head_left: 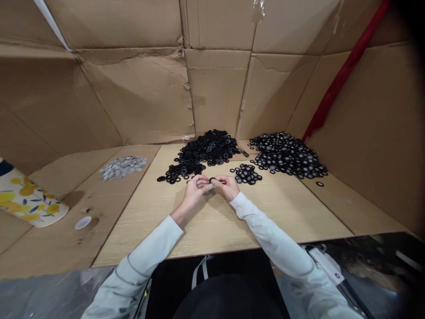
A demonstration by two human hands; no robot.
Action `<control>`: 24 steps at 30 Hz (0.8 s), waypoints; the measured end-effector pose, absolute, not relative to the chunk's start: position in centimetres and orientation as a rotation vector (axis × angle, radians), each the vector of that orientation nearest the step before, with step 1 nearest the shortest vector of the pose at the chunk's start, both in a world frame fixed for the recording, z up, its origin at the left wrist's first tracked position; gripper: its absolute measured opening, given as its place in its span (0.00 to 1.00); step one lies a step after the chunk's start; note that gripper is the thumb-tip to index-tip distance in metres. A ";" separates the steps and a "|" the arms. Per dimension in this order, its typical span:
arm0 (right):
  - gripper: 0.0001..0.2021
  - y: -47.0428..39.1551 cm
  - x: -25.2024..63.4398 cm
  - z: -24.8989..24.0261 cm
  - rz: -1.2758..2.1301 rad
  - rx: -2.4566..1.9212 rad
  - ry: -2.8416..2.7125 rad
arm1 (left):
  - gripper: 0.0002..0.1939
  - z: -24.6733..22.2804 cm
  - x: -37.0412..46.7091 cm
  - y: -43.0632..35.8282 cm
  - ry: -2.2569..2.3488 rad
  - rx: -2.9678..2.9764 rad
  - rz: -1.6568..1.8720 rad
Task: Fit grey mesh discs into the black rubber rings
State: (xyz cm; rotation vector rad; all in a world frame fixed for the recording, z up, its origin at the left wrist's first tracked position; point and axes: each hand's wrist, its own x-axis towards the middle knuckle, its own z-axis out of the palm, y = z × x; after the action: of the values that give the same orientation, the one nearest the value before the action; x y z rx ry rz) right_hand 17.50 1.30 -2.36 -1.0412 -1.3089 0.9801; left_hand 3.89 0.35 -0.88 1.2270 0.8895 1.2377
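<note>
Between my two hands, just above the board, is a small black ring (211,180). The fingers of my left hand (196,188) pinch its left side, and those of my right hand (227,186) pinch its right side. Whether a disc sits inside the ring is too small to tell. Behind my hands rises a heap of black rings (212,147). Close to my right hand lies a small cluster of black rings with grey centres (247,174). A few greyish pieces under my fingers are partly hidden.
Grey discs (123,168) are piled at left. A larger heap of grey-centred rings (288,155) lies at right, with a small tool (244,152) beside it. A tape roll (83,222) and lemon-patterned cylinder (31,199) stand left. Cardboard walls (219,88) enclose the table.
</note>
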 end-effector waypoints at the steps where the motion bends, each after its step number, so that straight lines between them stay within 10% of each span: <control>1: 0.11 1.2 17.6 -2.2 1.026 -1.036 -1.292 | 0.16 -0.9 3.9 0.3 0.887 1.223 1.234; 24: 0.07 1.2 17.6 -2.7 0.737 -1.153 -1.450 | 0.13 -0.6 4.3 0.1 0.890 1.170 1.317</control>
State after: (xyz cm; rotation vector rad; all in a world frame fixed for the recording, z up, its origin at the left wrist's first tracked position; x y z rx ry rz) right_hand 17.61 1.25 -2.66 -1.1532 -1.4504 0.7366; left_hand 4.30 0.09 -0.59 1.1696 0.8904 1.3169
